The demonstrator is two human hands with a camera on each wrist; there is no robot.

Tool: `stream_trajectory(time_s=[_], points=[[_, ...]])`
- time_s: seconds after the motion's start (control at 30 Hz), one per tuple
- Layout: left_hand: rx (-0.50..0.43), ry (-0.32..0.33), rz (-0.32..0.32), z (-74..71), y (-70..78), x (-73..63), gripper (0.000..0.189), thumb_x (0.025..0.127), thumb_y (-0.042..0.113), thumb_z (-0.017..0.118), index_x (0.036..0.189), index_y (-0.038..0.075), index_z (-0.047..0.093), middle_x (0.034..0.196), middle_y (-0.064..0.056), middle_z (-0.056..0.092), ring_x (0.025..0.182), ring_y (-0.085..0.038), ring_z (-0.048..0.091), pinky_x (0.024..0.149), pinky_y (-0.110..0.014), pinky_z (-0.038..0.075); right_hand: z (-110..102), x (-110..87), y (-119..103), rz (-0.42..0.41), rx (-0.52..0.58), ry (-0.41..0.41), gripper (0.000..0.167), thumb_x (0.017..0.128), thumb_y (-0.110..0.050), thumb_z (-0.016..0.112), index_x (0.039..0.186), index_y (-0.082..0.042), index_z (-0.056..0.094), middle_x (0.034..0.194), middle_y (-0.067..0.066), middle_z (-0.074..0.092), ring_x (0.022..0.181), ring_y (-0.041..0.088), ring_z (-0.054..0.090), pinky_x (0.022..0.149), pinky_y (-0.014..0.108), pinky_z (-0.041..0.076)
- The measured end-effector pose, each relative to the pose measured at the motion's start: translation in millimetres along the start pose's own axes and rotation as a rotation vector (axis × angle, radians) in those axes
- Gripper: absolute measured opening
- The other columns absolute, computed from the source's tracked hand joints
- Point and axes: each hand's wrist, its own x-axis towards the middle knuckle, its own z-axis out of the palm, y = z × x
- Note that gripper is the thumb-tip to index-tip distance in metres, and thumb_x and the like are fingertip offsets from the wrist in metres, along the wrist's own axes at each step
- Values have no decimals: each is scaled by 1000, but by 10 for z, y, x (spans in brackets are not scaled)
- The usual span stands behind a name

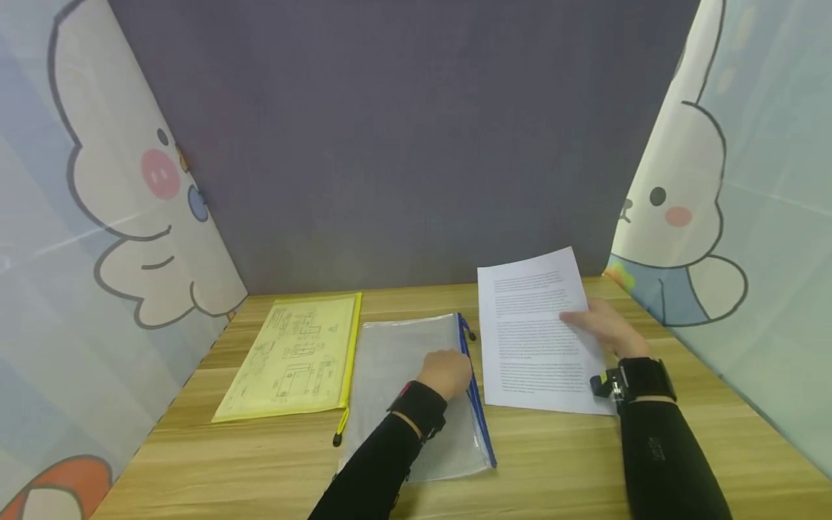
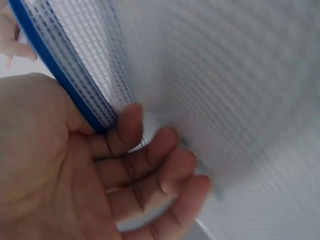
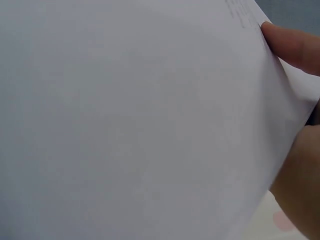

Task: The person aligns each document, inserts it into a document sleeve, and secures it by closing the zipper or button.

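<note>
A clear mesh zipper pouch with a blue zip edge (image 1: 403, 357) lies on the table in the head view. My left hand (image 1: 445, 373) grips it by the zip side. In the left wrist view the blue edge (image 2: 55, 70) runs into the grasp, with the fingers (image 2: 150, 150) curled at the mesh. To the right, my right hand (image 1: 606, 326) holds printed paper (image 1: 526, 332) by its right edge, thumb on the printed face. The paper is tilted up beside the pouch; whether it is one sheet or several I cannot tell. Paper (image 3: 140, 125) fills most of the right wrist view.
A yellow zipper pouch (image 1: 295, 361) with a technical drawing inside lies at the left, its zip pull (image 1: 337, 439) near the clear pouch. The wooden table (image 1: 227, 469) ends at a grey back panel (image 1: 403, 144), with cartoon-printed side panels (image 1: 780, 253).
</note>
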Motion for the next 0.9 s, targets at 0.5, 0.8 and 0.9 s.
stream_trajectory(time_s=[0.5, 0.8, 0.9], points=[[-20, 122, -50, -20, -18, -18, 24, 92, 9, 67, 68, 8, 69, 73, -4, 67, 65, -16, 63, 58, -31, 56, 6, -33, -53, 10, -29, 24, 61, 104, -26, 57, 151, 8, 35, 121, 25, 65, 93, 30, 71, 78, 42, 57], [-170, 73, -52, 10, -180, 15, 26, 93, 8, 65, 67, 8, 64, 67, -4, 60, 58, -15, 53, 52, -33, 52, 54, -28, -122, -39, 28, 109, 64, 107, -28, 52, 156, 5, 29, 136, 33, 53, 102, 30, 67, 80, 39, 57], [-178, 85, -50, 47, -221, 31, 24, 94, 10, 64, 70, 7, 66, 70, -4, 61, 59, -16, 52, 53, -33, 51, 90, -6, -146, -35, 66, 149, 64, 107, -27, 52, 158, 3, 26, 139, 34, 51, 106, 33, 66, 81, 40, 57]])
